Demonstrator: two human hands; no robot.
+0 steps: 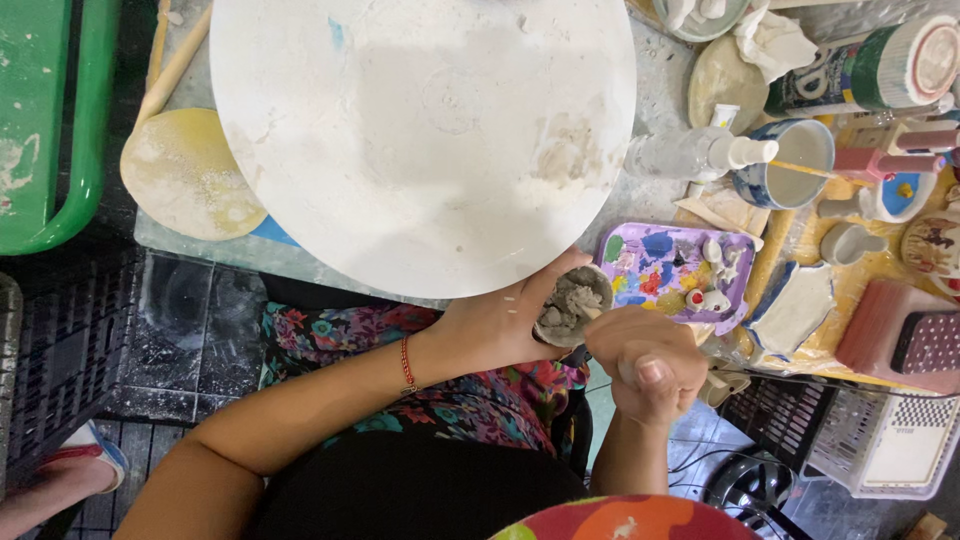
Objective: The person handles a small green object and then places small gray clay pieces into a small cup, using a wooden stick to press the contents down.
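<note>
Head view. The left hand (500,325) cups a small round cup of grey clay (572,305), fingers wrapped about its wall, held just off the near edge of the large white round board (425,140) on the table (640,190). The right hand (645,355) is closed into a fist about a slim tool, probably a stick or brush handle, whose tip reaches into the clay; the tool itself is mostly hidden. To work the clay well, the cup should stay braced and level while the tool stirs in small strokes, clear of the purple paint palette (675,265) just beside it.
</note>
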